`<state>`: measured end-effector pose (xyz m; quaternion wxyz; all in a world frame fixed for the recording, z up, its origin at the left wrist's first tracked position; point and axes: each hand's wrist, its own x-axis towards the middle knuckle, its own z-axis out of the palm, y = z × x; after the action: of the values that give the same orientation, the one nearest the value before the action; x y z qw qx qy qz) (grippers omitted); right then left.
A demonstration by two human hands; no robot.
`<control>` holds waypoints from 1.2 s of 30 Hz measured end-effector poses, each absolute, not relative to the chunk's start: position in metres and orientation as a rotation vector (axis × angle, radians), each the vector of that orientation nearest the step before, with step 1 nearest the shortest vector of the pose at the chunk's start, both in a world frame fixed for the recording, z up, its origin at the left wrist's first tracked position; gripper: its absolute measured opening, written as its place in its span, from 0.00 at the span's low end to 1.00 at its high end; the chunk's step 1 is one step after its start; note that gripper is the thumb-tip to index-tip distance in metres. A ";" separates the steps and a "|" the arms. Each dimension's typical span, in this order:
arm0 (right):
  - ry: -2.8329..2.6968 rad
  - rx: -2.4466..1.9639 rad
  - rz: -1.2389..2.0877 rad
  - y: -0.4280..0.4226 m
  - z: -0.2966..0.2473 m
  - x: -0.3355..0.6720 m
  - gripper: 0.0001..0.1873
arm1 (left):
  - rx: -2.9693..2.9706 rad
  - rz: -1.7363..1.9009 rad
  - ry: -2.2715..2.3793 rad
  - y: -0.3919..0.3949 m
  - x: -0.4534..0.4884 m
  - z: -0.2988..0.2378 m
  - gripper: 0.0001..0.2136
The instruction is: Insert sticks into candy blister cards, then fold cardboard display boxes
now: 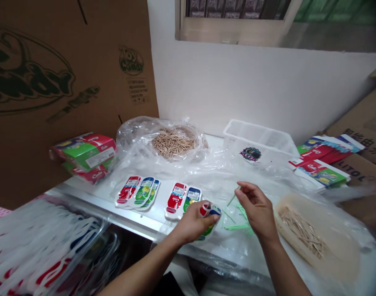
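One bare left hand is clamped on glossy packets printed in red, blue and green (the fingers hide how many), near the front edge of a white counter. Opposite it, the bare right hand has its thumb and fingertips together on a thin, pale-green stick, which slants down toward a loose heap of similar green sticks lying between the hands and partly behind the right one.

Just beside the left hand lie a red bottle-shaped packet marked "Cola" and a green-and-blue bottle-shaped packet, the latter partly covered by that hand. Farther left, an overlapping row of red and green bottle-shaped packets lies flat.

Toward the wall, a crumpled clear plastic bag holds a mound of slim tan sticks, with glossy red-and-green printed boxes to its left and a translucent white plastic bin to its right. Near the right forearm, a shallow beige container carries more tan sticks.
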<state>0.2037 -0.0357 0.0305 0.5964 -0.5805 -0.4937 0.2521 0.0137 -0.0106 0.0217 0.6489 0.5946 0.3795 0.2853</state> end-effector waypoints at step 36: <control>-1.493 -1.665 0.759 -0.104 0.035 0.277 0.14 | 1.227 0.470 0.635 -0.013 0.052 0.039 0.16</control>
<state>0.2766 -0.1035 0.0354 0.3802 -0.6519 -0.5848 0.2974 0.0515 -0.0132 0.0391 0.7456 0.5604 0.2899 0.2147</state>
